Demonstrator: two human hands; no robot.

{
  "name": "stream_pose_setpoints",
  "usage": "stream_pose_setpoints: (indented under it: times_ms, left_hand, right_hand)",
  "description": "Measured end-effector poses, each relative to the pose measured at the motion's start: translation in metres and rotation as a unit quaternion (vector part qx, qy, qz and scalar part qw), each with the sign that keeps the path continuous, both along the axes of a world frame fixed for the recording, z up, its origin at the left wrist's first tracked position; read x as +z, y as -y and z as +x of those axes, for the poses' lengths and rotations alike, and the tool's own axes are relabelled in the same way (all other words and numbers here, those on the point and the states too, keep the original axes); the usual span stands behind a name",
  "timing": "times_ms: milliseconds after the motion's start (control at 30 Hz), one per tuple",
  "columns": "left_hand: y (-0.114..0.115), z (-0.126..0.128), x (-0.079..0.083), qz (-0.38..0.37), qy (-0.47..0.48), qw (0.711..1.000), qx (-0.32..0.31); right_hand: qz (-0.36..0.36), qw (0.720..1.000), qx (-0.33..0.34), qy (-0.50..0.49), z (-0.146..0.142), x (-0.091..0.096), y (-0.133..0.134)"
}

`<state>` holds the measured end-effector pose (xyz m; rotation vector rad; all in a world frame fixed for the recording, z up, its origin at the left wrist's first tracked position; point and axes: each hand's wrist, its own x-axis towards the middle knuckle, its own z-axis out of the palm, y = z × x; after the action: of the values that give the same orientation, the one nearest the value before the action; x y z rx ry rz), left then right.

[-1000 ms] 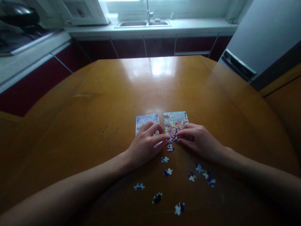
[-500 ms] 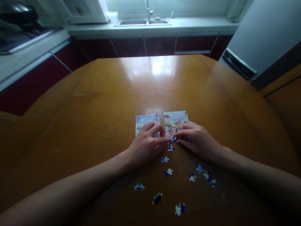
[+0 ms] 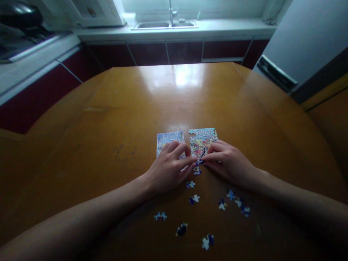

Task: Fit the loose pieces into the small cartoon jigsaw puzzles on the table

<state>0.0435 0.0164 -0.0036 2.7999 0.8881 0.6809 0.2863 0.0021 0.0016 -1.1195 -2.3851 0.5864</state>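
The puzzle piece [image 3: 198, 162], likely thin, light and easily bent, sits between the hands, pinched at its edges by the right hand [image 3: 228, 164], while the left hand [image 3: 168, 167] lies flat and unclenched, one fingertip touching it.

A single head-worn camera looked forward and down across the wooden surface [image 3: 136, 108], close above it, facing the kitchen sink [image 3: 164, 25].
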Motion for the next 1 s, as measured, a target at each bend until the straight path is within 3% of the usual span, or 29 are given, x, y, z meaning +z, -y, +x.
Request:
stream_pose_setpoints:
  times_ms: [333,533,667,867,1000]
  left_hand:
    - [0.002,0.0,0.003,0.023,-0.072,0.997,-0.002]
    - [0.004,0.002,0.004,0.021,-0.089,0.996,0.004]
    - [0.003,0.003,0.005,0.004,-0.077,0.997,-0.001]
    - [0.001,-0.001,0.007,0.001,0.008,1.0,0.018]
    - [0.001,-0.005,0.007,0.021,-0.005,1.0,0.016]
  right_hand:
    - [0.017,1.0,0.0,0.013,0.002,0.006,-0.001]
    - [0.039,0.995,0.039,0.087,0.004,0.01,-0.002]
    - [0.049,0.994,0.043,0.088,0.004,0.011,-0.003]
    - [0.03,0.999,-0.011,0.022,0.011,0.016,-0.007]
    - [0.027,0.999,0.013,0.038,0.009,0.017,-0.005]
